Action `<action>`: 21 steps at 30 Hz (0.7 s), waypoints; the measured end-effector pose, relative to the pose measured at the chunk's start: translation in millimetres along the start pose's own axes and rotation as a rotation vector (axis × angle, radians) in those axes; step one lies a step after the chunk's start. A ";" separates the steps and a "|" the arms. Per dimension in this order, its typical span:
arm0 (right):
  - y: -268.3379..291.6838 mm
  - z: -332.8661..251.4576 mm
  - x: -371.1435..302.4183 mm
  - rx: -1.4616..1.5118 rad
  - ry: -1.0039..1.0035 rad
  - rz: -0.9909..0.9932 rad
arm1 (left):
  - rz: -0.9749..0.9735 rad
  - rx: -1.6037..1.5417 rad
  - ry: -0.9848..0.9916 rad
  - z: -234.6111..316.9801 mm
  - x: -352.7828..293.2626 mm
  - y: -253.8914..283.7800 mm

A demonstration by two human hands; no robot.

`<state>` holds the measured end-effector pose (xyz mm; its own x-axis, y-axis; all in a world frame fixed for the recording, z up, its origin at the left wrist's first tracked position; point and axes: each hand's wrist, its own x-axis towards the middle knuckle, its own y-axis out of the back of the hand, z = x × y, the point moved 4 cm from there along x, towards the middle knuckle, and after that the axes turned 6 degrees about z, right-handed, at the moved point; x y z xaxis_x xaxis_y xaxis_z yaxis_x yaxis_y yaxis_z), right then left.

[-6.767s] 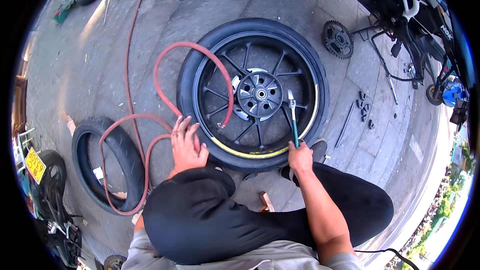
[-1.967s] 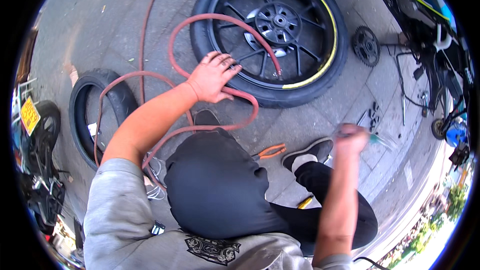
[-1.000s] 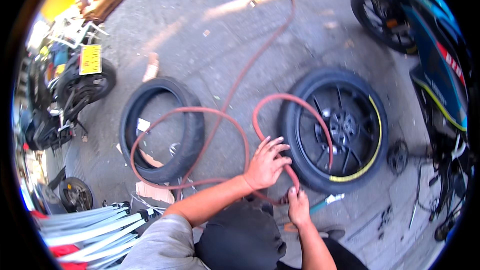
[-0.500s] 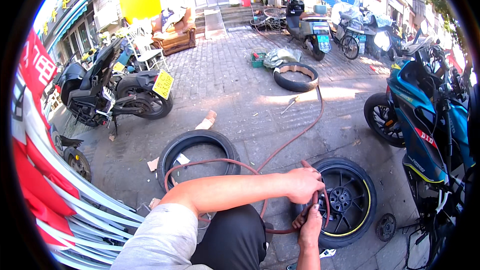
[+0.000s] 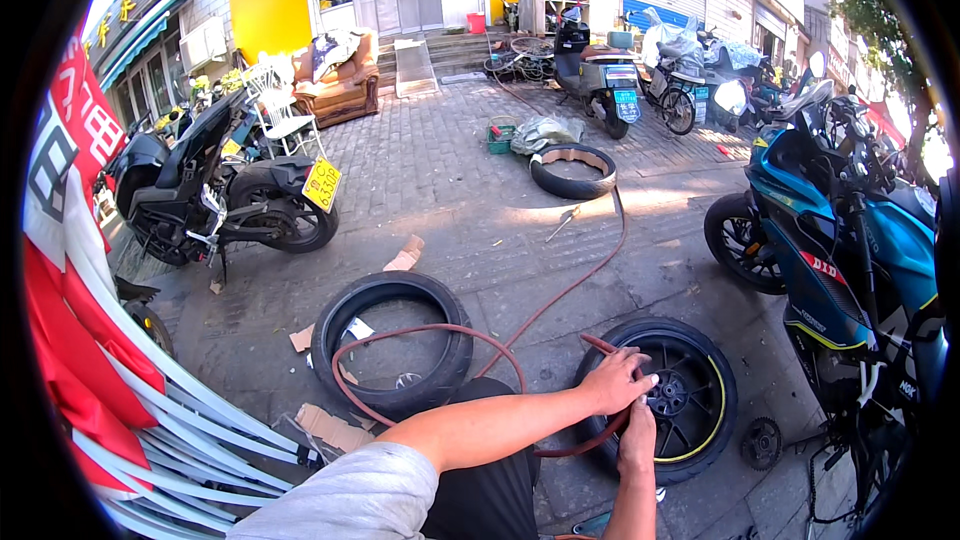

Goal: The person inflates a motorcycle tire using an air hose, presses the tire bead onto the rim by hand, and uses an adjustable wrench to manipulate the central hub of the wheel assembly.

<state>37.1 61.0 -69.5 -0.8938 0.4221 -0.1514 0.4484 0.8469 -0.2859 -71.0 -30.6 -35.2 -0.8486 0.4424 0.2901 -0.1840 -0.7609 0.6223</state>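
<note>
A black motorcycle wheel (image 5: 690,350) with a tyre and a yellow rim stripe lies flat on the paving before me. My left hand (image 5: 615,380) reaches across its left side, fingers bent around a reddish-brown rubber hose (image 5: 598,343) whose end juts out beyond the knuckles. Just below, my right hand (image 5: 637,435) is closed, thumb up, where the hose runs in from the left; its fingers are mostly hidden. Both hands nearly touch, beside the hub. From there the hose loops left over a loose tyre (image 5: 335,345) and back up the pavement.
A sprocket (image 5: 762,443) lies right of the wheel, near a blue motorcycle (image 5: 810,190). A black motorcycle (image 5: 230,180) stands at left, red-and-white flags (image 5: 80,340) at the left edge. Farther off are another tyre (image 5: 573,180), a green basket (image 5: 502,135) and an armchair (image 5: 335,90).
The left hand has slid down and its fingers have shifted along the hose toward the hub. The hose loop that hung over the spokes no longer shows. The whole view has shifted slightly.
</note>
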 end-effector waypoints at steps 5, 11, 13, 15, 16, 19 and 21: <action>6.9 12.7 6.2 -0.060 -0.015 -0.021 | -0.082 0.120 -0.063 5.0 4.5 0.0; 5.9 9.7 6.6 -0.087 -0.060 -0.023 | -0.052 0.122 -0.111 0.7 8.9 -1.4; 9.4 13.0 8.8 -0.084 -0.085 -0.019 | -0.072 0.115 -0.114 1.0 9.8 -3.9; 14.4 15.3 11.2 -0.052 -0.098 0.014 | -0.093 0.100 -0.120 7.4 11.3 -7.1; 15.5 16.1 12.4 -0.050 -0.099 0.012 | -0.100 0.096 -0.119 8.4 11.4 -7.6; 19.7 18.5 15.4 -0.046 -0.095 0.007 | -0.103 0.090 -0.128 10.7 12.7 -9.0; 21.6 21.0 16.2 -0.046 -0.081 0.003 | -0.098 0.091 -0.139 10.2 12.6 -10.5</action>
<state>32.4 79.3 -97.9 -0.8879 0.3991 -0.2287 0.4489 0.8602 -0.2418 -74.6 -12.2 -30.7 -0.7511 0.5785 0.3181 -0.2117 -0.6674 0.7140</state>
